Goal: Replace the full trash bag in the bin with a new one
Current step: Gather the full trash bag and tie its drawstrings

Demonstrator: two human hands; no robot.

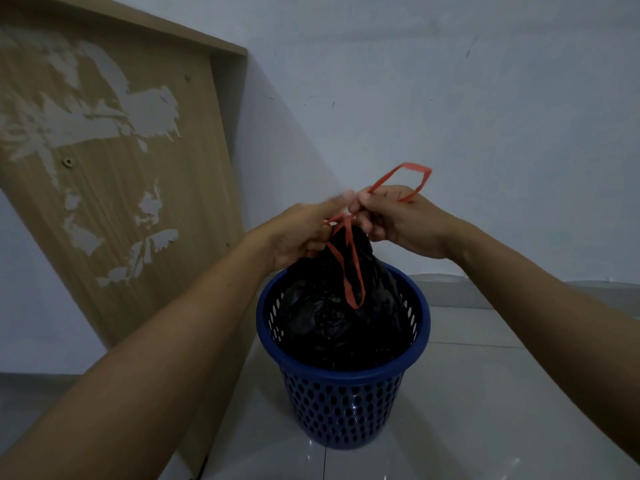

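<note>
The blue plastic bin [343,403] stood upright on the pale tiled floor [467,393], near the floor's far edge. Its sides were pierced with rows of oval holes under a solid rim. The black trash bag [332,323] sat inside it, crinkled and bulging, with its gathered neck drawn up above the rim. A red drawstring [353,271] came from the neck, pinched by the left hand [304,233] and the right hand [405,223]. One loop hung down the bag's front and another rose above the right hand.
</note>
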